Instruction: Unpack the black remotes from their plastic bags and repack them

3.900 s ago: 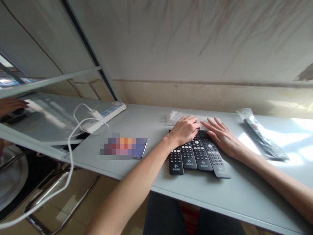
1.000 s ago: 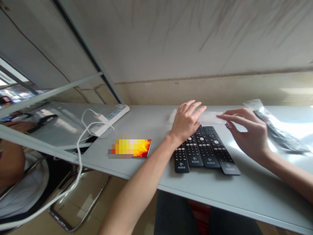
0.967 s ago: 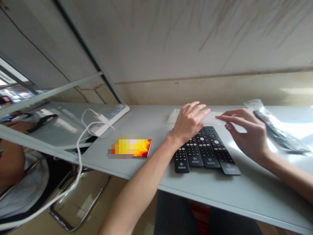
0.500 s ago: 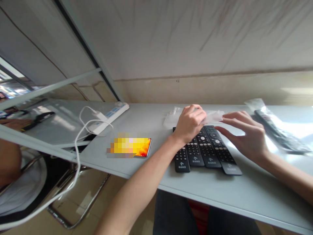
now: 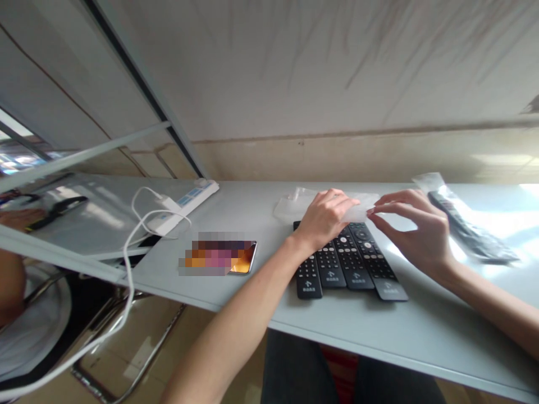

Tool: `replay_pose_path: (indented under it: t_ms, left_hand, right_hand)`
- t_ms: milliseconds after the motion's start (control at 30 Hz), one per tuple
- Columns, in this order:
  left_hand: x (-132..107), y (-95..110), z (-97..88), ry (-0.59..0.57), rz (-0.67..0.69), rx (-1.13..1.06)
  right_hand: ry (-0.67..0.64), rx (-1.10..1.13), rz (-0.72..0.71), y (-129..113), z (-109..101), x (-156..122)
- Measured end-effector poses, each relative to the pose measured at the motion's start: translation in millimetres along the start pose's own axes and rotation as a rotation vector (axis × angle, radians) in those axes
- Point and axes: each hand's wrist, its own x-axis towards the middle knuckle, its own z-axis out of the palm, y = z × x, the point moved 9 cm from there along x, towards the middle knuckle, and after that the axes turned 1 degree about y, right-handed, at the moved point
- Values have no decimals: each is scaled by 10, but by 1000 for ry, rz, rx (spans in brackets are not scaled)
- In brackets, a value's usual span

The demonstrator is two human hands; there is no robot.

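**Fingers (image 5: 391, 209) of the right hand (image 5: 421, 229) meet at the right end of a clear plastic bag (image 5: 288, 207)**

The bag lies flat on the table (image 5: 332, 317), just beyond the upper ends of four black remotes (image 5: 356, 270). Its long axis runs side to side, roughly along the wall, while the remotes stretch toward the person; the two directions cross nearly square. The rightmost remote slants, its near end swung outward.

From the right fingertips, the bag reaches away to the left, passing behind the left hand (image 5: 326, 219). The right hand is the nearer to the bag's right end: thumb and forefinger come together there, apparently pinching the thin film, with a rounded gap between them farther back. Its forearm slopes in from the lower right, thumb below, forefinger above.

The left hand is palm down over the remotes' upper ends, its wrist above the leftmost ones, knuckles up, fingers bent and pointing right toward the other hand. Its fingertips overlap the bag in view, but whether they grip it or only rest there cannot be told.

Well to the right of the remotes, a bagged remote (image 5: 471, 230) lies aslant, apart from the right hand. A phone (image 5: 244, 261) lies left of the left forearm.
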Motion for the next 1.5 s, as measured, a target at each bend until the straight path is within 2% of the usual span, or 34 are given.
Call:
replay_pose_path:
  t_ms: [200, 433, 600, 733, 900, 1100, 1233, 1500]
  left_hand:
    - [-13, 36, 20, 8, 33, -49]
    - [7, -42, 36, 16, -20, -11]
    - [3, -9, 7, 44, -21, -9]
    - [1, -19, 26, 18, -28, -32]
    - [-6, -11, 73, 2, 3, -21]
    - [-18, -59, 73, 10, -38, -19]
    - [-15, -69, 33, 30, -57, 8]
    - [9, -36, 56, -15, -39, 17]
  right_hand:
    - [-57, 32, 24, -10, 41, -15]
    - [-138, 51, -57, -159, 106, 4]
    - [-162, 87, -27, -152, 151, -17]
    - [-173, 95, -8, -94, 182, -55]
    - [-146, 76, 1, -47, 130, -34]
    - [-128, 80, -33, -138, 84, 14]
    - [-175, 107, -63, -174, 158, -9]
    - [-254, 97, -67, -115, 247, -27]
